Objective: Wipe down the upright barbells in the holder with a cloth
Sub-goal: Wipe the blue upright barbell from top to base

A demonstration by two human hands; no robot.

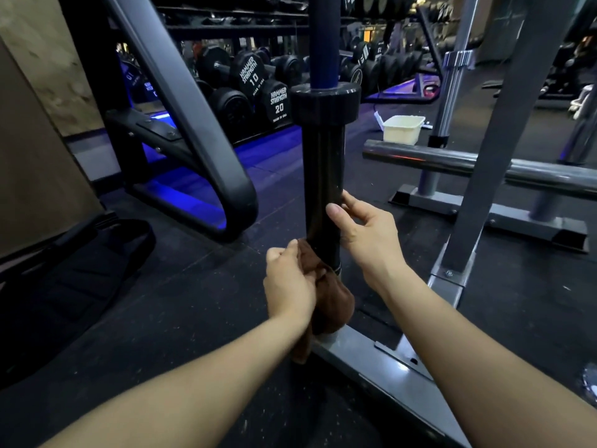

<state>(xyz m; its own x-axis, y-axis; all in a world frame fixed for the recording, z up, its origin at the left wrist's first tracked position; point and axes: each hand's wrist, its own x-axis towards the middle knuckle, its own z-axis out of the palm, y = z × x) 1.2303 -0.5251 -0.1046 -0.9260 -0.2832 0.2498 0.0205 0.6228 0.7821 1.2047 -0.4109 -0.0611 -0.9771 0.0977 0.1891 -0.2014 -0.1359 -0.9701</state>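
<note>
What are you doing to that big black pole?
A person is cleaning an upright barbell that stands in a grey metal holder on a gym floor. The left hand grips a brown cloth bunched against the bottom of the bar's thick black end. The right hand holds that black part a little higher, thumb and fingers around it. Behind are dumbbells on a rack and a white tub on the floor.

Black dumbbells (255,76) are sitting in rows on a rack at the back. Blue light (181,192) is shining on the dark floor (161,302). A white tub (402,129) is sitting further off.
</note>
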